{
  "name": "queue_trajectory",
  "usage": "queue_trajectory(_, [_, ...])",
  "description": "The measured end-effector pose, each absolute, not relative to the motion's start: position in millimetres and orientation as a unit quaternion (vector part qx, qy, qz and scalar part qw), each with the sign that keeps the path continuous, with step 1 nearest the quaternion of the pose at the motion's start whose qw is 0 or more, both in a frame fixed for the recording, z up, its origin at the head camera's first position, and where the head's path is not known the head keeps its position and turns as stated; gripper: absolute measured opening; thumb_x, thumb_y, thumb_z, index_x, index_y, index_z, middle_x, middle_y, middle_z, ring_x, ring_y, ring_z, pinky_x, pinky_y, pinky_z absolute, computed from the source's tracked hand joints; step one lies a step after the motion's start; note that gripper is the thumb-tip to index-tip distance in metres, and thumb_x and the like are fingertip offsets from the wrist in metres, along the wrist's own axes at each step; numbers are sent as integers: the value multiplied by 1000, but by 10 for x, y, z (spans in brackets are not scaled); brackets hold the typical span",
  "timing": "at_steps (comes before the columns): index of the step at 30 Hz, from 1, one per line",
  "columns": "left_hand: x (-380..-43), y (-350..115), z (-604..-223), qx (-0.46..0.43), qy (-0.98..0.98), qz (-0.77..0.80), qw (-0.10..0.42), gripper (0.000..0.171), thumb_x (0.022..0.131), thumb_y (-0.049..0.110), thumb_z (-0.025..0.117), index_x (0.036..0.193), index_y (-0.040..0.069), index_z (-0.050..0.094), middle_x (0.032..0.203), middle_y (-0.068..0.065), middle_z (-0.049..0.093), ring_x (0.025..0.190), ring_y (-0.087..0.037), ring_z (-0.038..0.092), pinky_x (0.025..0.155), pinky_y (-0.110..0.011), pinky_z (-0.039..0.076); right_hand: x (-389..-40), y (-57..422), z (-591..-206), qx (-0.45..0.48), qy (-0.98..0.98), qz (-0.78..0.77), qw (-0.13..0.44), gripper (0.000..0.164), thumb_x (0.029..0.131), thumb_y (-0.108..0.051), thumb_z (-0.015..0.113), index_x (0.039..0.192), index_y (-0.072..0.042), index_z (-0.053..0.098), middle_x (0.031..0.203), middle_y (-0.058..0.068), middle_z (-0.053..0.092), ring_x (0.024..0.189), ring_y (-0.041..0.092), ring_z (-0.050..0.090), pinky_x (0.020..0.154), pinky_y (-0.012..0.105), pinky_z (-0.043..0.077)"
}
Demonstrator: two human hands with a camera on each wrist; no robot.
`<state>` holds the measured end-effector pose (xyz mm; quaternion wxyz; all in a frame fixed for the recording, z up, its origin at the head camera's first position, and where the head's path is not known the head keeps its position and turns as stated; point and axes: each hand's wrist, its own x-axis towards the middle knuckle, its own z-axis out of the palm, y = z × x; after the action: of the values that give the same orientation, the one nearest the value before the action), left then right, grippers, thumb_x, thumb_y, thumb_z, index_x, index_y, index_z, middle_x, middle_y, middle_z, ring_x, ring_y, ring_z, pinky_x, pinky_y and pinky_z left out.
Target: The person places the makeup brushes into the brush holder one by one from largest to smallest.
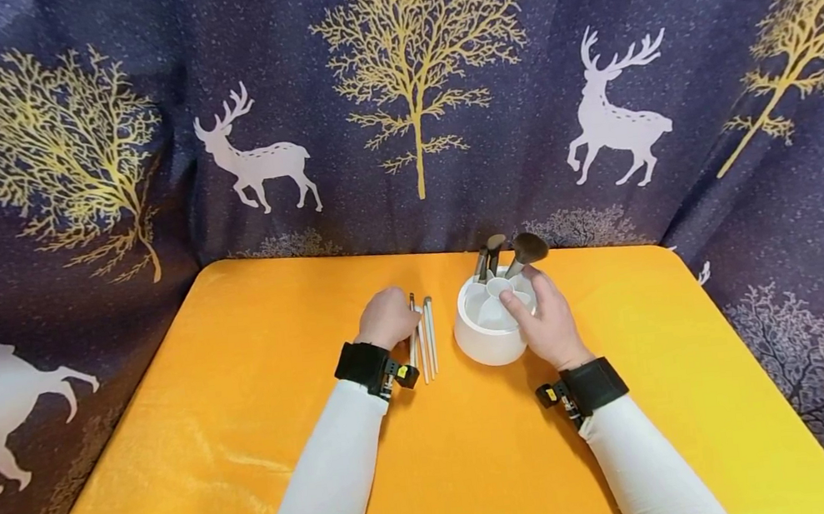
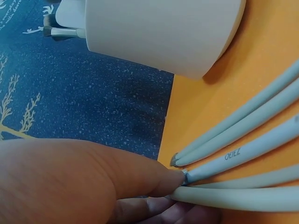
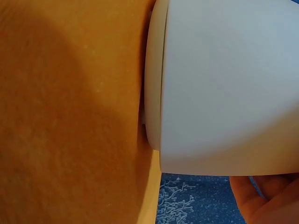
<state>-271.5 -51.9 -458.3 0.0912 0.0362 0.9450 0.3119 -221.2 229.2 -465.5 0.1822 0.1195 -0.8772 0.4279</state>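
My left hand (image 1: 387, 318) is low over the table, pinching a pale-handled makeup brush (image 2: 233, 156) near its head end between thumb and fingers. More slim makeup brushes (image 1: 431, 339) lie side by side right beside that hand. To their right stands a round white brush holder (image 1: 493, 347) with a divided top. My right hand (image 1: 553, 326) grips it from the right, thumb over the rim and fingers around the outer wall. Upright in its compartments are a large fluffy brush (image 1: 529, 248) and smaller dark-bristled brushes (image 1: 495, 246).
An orange cloth (image 1: 250, 441) covers the table. Behind its far edge hangs a dark blue curtain (image 1: 378, 219) printed with deer and trees. The holder and the loose brushes are near that far edge.
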Motion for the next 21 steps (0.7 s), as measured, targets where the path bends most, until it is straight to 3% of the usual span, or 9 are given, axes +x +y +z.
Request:
queue_trajectory(6, [-2713,-530,-4564,33,946,311,82,33,109,17,71,77,8,70,62,-6,57,48,-22,59,48,-32,44,-2209,2298,-4661,118,-878,427,182,60,109,-29,66,155,9,52,157,34,54,144,52,53,120,67,39])
queue_trajectory(12, [-2713,-605,-4511,51,941,329,56,50,108,16,71,62,15,51,54,-1,43,46,-21,52,49,-33,35,-2230,2301,-4684,118,-878,426,185,64,109,-29,66,157,10,50,157,35,53,145,53,52,121,67,39])
queue_trajectory(15, [-2708,-641,-4466,66,936,345,41,56,110,17,69,61,18,42,54,0,36,46,-22,45,52,-35,30,-2231,2299,-4685,119,-877,426,187,65,109,-29,67,157,10,50,156,36,54,144,54,53,120,67,39])
queue_trajectory(21, [-2707,-666,-4379,87,924,372,0,56,112,18,67,63,19,39,57,1,32,50,-20,35,59,-37,24,-2230,2293,-4674,119,-878,424,188,66,108,-30,68,157,10,50,156,36,54,144,54,53,120,67,40])
